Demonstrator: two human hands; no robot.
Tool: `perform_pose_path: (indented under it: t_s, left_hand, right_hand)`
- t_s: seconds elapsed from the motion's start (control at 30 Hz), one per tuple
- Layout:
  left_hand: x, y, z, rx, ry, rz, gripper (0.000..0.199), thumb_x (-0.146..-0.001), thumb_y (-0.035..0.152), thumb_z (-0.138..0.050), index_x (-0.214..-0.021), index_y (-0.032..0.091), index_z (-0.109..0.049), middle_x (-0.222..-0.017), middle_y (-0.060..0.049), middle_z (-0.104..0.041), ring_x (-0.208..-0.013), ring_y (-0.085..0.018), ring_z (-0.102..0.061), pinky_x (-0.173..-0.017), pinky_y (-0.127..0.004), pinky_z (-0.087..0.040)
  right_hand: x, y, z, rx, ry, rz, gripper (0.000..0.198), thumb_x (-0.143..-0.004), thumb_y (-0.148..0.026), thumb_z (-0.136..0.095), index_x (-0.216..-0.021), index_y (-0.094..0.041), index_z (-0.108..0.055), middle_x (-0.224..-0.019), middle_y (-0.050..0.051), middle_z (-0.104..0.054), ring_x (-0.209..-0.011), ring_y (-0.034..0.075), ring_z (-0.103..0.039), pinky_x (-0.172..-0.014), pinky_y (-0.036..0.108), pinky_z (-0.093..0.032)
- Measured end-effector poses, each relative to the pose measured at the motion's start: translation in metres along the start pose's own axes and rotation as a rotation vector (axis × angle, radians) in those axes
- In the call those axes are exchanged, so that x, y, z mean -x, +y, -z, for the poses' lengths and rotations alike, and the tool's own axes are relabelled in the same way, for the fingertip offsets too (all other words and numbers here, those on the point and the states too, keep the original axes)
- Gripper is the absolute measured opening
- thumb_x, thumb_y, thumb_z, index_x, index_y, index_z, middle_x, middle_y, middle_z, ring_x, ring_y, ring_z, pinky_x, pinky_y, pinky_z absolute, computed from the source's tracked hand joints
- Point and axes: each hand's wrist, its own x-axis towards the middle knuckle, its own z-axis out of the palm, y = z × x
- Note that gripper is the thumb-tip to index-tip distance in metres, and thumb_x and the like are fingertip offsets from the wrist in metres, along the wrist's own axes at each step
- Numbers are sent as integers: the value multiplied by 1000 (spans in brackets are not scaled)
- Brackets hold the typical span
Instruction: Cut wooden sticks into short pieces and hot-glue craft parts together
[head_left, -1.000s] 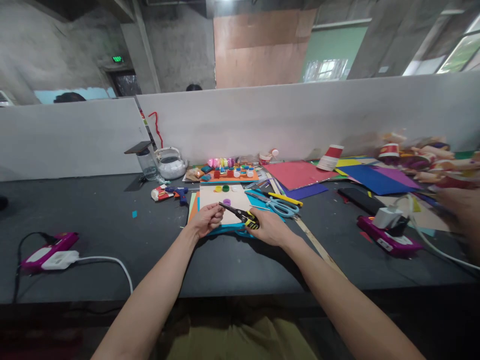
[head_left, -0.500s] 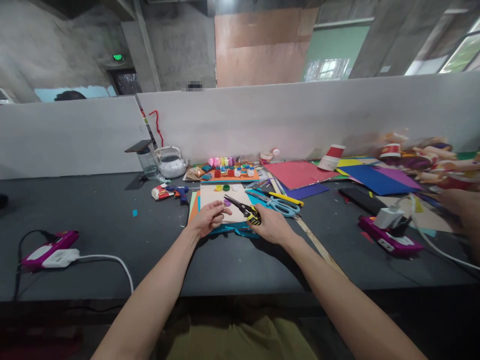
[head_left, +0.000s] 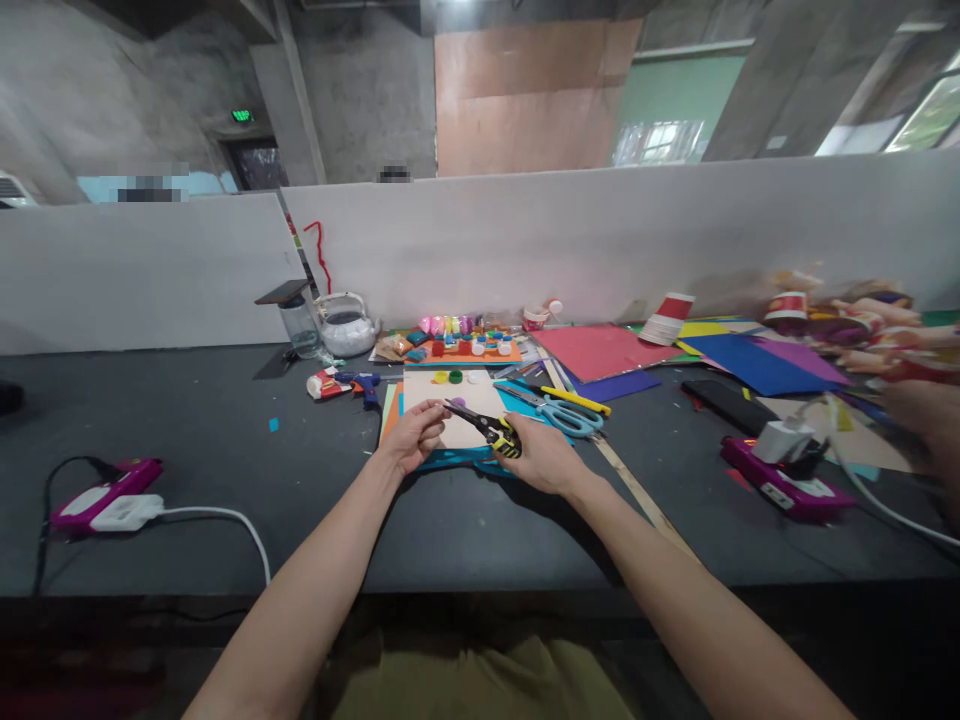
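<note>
My right hand [head_left: 546, 455] grips the yellow-and-black handles of long-nosed pliers [head_left: 480, 424], whose dark, narrow jaws point left over the beige sheet [head_left: 480, 388]. Their tip reaches the fingers of my left hand [head_left: 412, 436], which is closed in a pinch. Whatever lies between those fingertips is too small to make out. On the sheet behind sit a yellow paint lid [head_left: 439, 377], a green one [head_left: 455, 377] and a white one [head_left: 473, 377]. A purple lid [head_left: 459, 403] shows just beyond the pliers' jaws.
Blue-handled scissors [head_left: 574, 416] and a yellow cutter [head_left: 577, 400] lie right of the sheet. A glue gun [head_left: 364, 385] and white teapot [head_left: 346, 328] are to the left. Purple power strips [head_left: 780, 482] flank both sides. Another person's blurred hand [head_left: 919, 410] is at far right.
My left fingers have drawn together in a tighter pinch at the pliers' tip. The pliers' nose has shifted slightly down and left toward them. The view has moved a little.
</note>
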Motion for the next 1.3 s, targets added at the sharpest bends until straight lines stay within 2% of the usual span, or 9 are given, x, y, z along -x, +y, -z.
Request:
perform_pose_path:
  t_s: [0.23,0.4,0.77,1.03,1.3]
  left_hand:
    - [1,0,-1,59,-15,45,24,-70,19,-77,-83,10,-60,-66,0,-63,-34,3,-19,-31,-11,-12]
    - [1,-2,0,69,-43,76,23,-71,23,-77,-78,10,-59,-64,2,-58,-34,4,-20,-31,-11,-14]
    - [3,-1,-3,115,-38,145,27,-73,24,-77,-74,11,-53,-59,7,-48,-34,4,-19,-30,-10,-14]
    - [4,0,-5,142,-57,163,24,-75,22,-74,-73,10,-53,-61,6,-50,-34,4,-20,-30,-9,-15]
    - [5,1,-5,159,-69,175,22,-76,21,-74,-76,10,-55,-60,6,-49,-34,4,-20,-29,-10,-15]
  right_hand:
    - [1,-3,1,-9,12,5,34,-83,-38,-58,-108,-16,-52,-101,10,-66,-93,25,-61,-70,28,-34]
    - [1,-3,2,-16,16,9,29,-83,-37,-59,-104,-17,-53,-98,9,-66,-89,23,-61,-68,27,-34]
    - [1,-6,0,-26,18,12,33,-83,-39,-59,-106,-16,-51,-98,9,-66,-89,24,-61,-68,27,-34]
    - [1,-3,0,-50,5,19,35,-83,-44,-60,-103,-17,-51,-93,8,-66,-87,25,-62,-66,27,-34]
    - [1,-2,1,-77,-18,22,41,-83,-48,-61,-109,-17,-50,-98,9,-67,-92,26,-61,-69,27,-36]
